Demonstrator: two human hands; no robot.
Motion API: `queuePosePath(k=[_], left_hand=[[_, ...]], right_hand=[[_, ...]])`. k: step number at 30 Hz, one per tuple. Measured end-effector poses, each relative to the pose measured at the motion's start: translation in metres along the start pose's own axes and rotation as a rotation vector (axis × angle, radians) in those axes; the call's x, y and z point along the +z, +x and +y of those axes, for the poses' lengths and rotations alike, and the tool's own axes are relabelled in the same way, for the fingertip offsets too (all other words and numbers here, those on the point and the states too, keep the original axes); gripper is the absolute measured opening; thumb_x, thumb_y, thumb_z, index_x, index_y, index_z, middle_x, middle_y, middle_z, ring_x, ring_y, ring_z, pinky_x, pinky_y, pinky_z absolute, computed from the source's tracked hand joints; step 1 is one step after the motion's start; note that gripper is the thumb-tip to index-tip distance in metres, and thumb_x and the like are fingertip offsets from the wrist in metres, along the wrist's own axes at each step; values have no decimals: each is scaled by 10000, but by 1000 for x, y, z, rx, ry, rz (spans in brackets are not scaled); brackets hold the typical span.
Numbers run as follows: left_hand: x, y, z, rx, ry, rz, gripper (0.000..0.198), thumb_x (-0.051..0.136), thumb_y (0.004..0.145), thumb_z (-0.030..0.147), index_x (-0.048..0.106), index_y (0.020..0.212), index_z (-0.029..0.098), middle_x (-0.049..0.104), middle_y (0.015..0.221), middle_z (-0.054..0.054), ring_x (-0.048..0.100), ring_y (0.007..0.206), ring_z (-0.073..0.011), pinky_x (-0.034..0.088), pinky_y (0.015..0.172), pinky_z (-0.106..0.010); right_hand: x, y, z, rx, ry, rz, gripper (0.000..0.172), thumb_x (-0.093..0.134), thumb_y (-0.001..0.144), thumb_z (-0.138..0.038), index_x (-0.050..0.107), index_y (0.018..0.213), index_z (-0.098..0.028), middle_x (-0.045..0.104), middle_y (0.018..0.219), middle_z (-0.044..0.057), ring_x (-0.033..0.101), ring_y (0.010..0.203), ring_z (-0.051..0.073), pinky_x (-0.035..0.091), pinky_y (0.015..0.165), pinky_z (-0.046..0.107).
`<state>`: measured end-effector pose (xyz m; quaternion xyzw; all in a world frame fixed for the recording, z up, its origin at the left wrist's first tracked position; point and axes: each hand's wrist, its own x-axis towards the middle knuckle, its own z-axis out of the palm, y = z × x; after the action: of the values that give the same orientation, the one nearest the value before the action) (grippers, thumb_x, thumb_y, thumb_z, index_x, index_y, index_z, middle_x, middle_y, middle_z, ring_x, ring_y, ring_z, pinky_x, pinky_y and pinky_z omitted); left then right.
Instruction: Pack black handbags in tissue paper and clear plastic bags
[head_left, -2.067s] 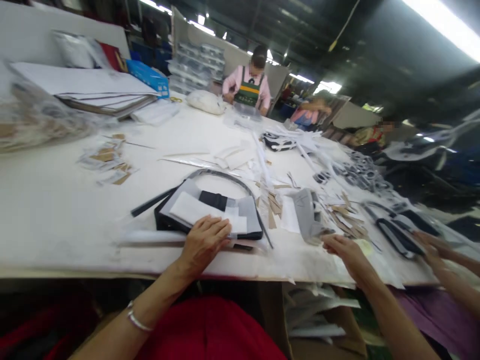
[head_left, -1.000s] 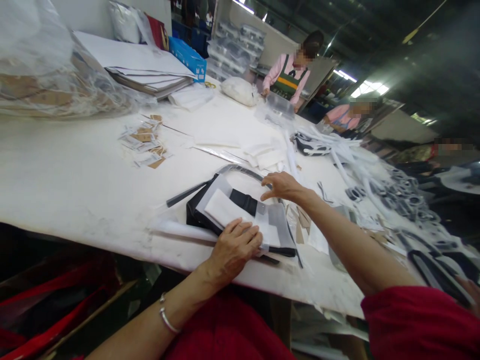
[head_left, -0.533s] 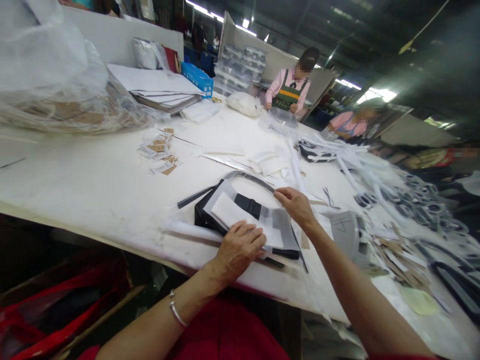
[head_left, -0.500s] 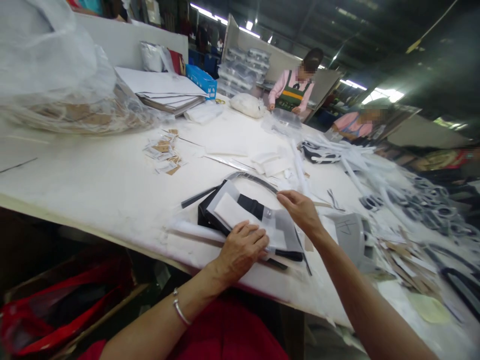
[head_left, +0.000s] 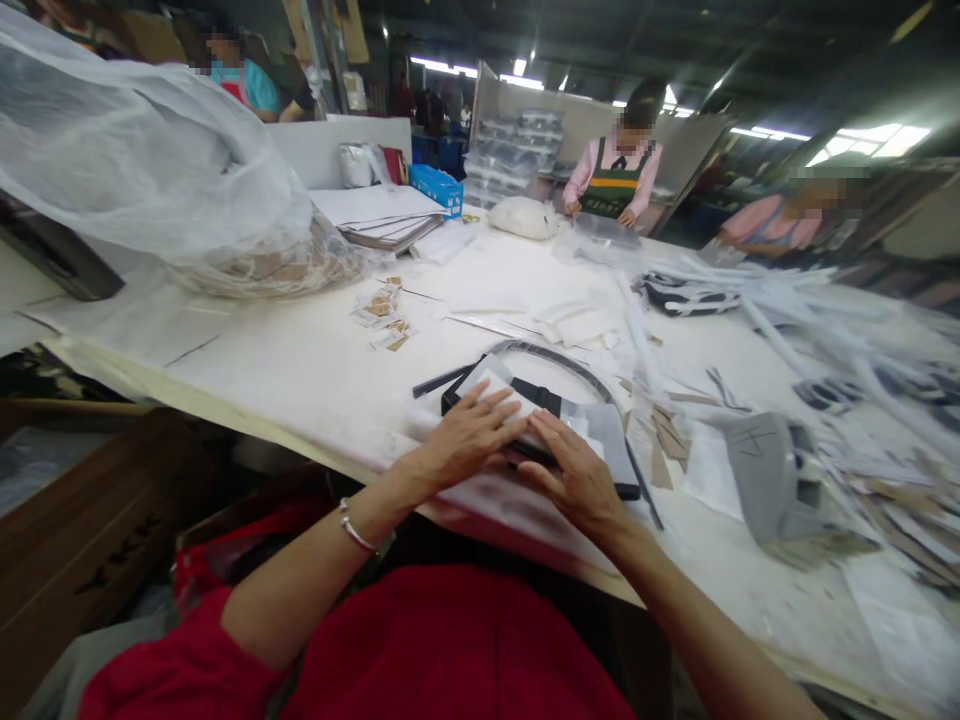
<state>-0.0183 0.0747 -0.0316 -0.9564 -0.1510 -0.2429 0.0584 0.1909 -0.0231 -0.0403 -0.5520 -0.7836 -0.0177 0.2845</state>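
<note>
A flat black and grey item [head_left: 621, 450], perhaps a folded bag, lies at the table's near edge with white sheet material on top. My left hand [head_left: 474, 432] rests on its left part, palm down with the fingers stretched out. On its middle lies my right hand [head_left: 574, 468], fingers extended and the thumb apart, close to the left fingertips. Both hands cover much of the white sheet [head_left: 487, 380]. Behind the item curves a dark strap-like band [head_left: 551, 352], its left end reaching past the item.
A grey tape dispenser [head_left: 765, 470] stands at right, near brown paper strips [head_left: 670, 436]. Small tags [head_left: 386, 315] lie farther left. A plastic-wrapped bundle [head_left: 255, 265] and a stack of sheets [head_left: 386, 215] sit at back left. Co-workers [head_left: 619, 180] stand across the table.
My right hand has left the curved band and come down onto the item beside my left hand. The left hand has shifted up on it. The view has turned left.
</note>
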Motion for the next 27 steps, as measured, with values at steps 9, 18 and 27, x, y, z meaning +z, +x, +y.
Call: queuePosePath(k=[9, 18, 27], left_hand=[[-22, -22, -26, -108, 92, -182, 666, 793, 781, 228, 494, 1376, 227, 558, 1411, -83, 525, 1269, -286, 461, 985, -399], [7, -35, 2, -299, 63, 57, 330, 617, 928, 188, 594, 1244, 280, 692, 1213, -21, 631, 1031, -202, 411, 810, -353], [11, -49, 9, -235, 184, 118, 354, 447, 980, 137, 564, 1312, 179, 632, 1325, -96, 576, 1210, -249, 432, 993, -431]], right_hand=[[-12, 9, 22, -205, -112, -89, 501, 649, 897, -221, 539, 1386, -207, 568, 1412, 126, 523, 1317, 281, 475, 1082, 484], [-9, 24, -3, -204, -183, -114, 437, 649, 896, -217, 587, 1323, -148, 619, 1344, 152, 504, 1330, 312, 347, 1152, 562], [46, 16, -24, -169, -179, 168, 344, 457, 978, -116, 627, 1275, -151, 668, 1288, 115, 593, 1242, 239, 438, 1102, 453]])
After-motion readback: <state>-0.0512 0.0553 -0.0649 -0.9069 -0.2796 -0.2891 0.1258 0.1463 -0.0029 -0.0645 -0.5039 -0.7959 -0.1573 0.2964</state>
